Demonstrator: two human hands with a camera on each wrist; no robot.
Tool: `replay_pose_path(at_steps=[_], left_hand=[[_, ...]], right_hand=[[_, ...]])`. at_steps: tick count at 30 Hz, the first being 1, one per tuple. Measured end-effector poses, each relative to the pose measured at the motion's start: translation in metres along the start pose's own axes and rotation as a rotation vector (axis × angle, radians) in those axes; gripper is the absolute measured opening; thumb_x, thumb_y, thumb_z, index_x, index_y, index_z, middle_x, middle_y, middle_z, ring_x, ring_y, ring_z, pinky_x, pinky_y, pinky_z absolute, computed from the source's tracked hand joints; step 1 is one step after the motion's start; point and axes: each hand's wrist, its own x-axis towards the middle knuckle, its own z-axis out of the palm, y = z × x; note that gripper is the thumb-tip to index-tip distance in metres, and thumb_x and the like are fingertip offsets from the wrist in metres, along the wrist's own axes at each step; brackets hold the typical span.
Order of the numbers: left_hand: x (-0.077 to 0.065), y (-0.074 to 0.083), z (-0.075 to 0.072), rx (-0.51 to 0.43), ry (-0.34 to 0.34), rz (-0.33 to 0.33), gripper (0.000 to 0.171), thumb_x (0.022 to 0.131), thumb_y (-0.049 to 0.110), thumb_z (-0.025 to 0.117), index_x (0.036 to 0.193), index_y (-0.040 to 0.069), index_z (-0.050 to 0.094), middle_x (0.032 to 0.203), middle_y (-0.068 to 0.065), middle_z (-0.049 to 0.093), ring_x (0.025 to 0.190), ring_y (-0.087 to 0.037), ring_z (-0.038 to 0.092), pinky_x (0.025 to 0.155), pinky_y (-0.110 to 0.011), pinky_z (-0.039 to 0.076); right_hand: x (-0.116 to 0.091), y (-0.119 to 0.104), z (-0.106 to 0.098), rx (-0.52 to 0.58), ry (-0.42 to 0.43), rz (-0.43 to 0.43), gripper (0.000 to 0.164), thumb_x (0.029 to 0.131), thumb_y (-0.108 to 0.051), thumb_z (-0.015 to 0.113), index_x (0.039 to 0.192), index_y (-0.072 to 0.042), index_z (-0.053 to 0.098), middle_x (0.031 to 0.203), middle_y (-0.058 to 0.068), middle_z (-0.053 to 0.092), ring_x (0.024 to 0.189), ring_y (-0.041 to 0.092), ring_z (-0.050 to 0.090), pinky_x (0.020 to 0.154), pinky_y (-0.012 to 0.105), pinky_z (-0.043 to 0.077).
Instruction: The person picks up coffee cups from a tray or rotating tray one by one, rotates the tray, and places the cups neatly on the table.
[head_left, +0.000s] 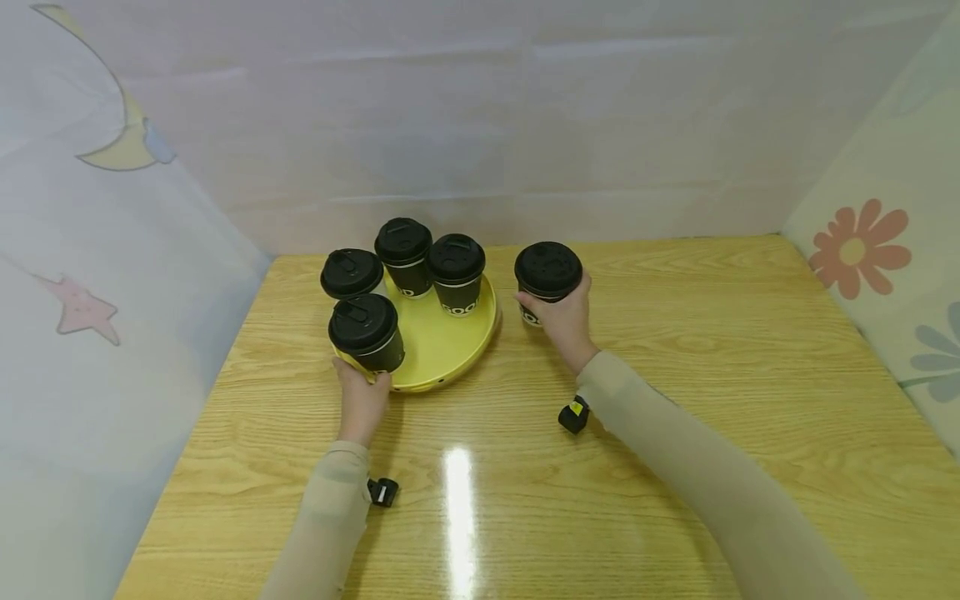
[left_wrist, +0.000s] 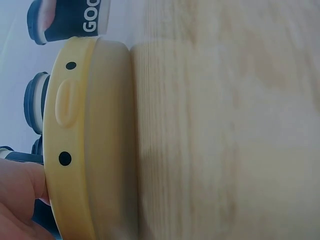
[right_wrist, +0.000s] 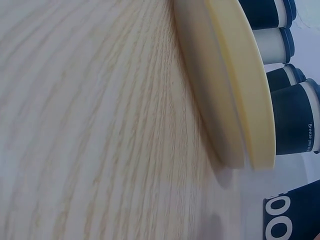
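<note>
My left hand (head_left: 362, 402) grips the lower part of a black-lidded dark paper coffee cup (head_left: 367, 332), which stands at the near left of a round yellow tray (head_left: 442, 354). In the left wrist view, its thumb lies right at the tray rim. My right hand (head_left: 567, 321) holds another dark coffee cup (head_left: 548, 271) upright, just right of the tray; in the right wrist view this cup's base is about level with the tray's top. Also on the tray are two dark cups (head_left: 457, 271) (head_left: 405, 254) toward the back and a white cup (head_left: 351, 273) at the left.
The tray rests on a wooden table (head_left: 675, 333) with wood grain. A pale cloth wall (head_left: 480, 125) rises behind it, with printed side walls left and right. Small black wrist devices (head_left: 574, 415) hang below both sleeves, close over the tabletop.
</note>
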Motion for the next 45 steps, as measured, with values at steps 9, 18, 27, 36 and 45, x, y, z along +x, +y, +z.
replay_pose_path(at_steps=[9, 18, 27, 36, 45], left_hand=[[-0.001, 0.0, -0.001, -0.004, -0.005, 0.0, 0.092, 0.095, 0.01, 0.045, 0.143, -0.001, -0.034, 0.152, -0.024, -0.029, 0.144, -0.032, -0.016, 0.117, -0.042, -0.001], [-0.002, 0.001, -0.001, -0.008, -0.007, 0.015, 0.091, 0.095, 0.009, 0.044, 0.143, -0.003, -0.032, 0.152, -0.025, -0.03, 0.143, -0.033, -0.017, 0.117, -0.044, -0.001], [-0.002, 0.001, -0.001, -0.001, -0.009, 0.018, 0.09, 0.096, 0.009, 0.044, 0.142, -0.003, -0.033, 0.152, -0.026, -0.029, 0.144, -0.034, -0.016, 0.117, -0.044, -0.001], [-0.001, 0.0, -0.001, -0.004, -0.006, 0.022, 0.09, 0.095, 0.008, 0.044, 0.142, -0.004, -0.032, 0.152, -0.026, -0.028, 0.144, -0.033, -0.015, 0.117, -0.043, -0.001], [-0.001, 0.0, -0.001, -0.007, -0.003, 0.02, 0.091, 0.095, 0.008, 0.044, 0.142, -0.004, -0.032, 0.152, -0.027, -0.027, 0.144, -0.033, -0.015, 0.117, -0.043, 0.0]], right_hand=[[0.01, 0.01, 0.009, 0.036, 0.039, -0.005, 0.105, 0.076, -0.017, 0.085, 0.147, 0.002, 0.01, 0.146, 0.023, 0.03, 0.136, 0.031, 0.035, 0.112, 0.039, 0.028], [0.018, 0.019, 0.012, 0.013, 0.068, 0.015, 0.106, 0.077, -0.019, 0.084, 0.149, 0.0, 0.008, 0.148, 0.023, 0.029, 0.137, 0.032, 0.034, 0.112, 0.04, 0.028], [0.023, 0.022, 0.013, 0.025, 0.074, 0.008, 0.107, 0.076, -0.02, 0.085, 0.15, -0.003, 0.009, 0.149, 0.022, 0.03, 0.138, 0.03, 0.033, 0.112, 0.039, 0.028], [0.027, 0.028, 0.016, 0.032, 0.084, 0.003, 0.106, 0.075, -0.026, 0.085, 0.149, -0.004, 0.011, 0.148, 0.02, 0.033, 0.137, 0.028, 0.034, 0.112, 0.037, 0.028], [0.03, 0.033, 0.016, 0.082, 0.099, 0.01, 0.11, 0.075, -0.027, 0.085, 0.15, -0.006, 0.008, 0.15, 0.02, 0.029, 0.138, 0.027, 0.032, 0.112, 0.037, 0.027]])
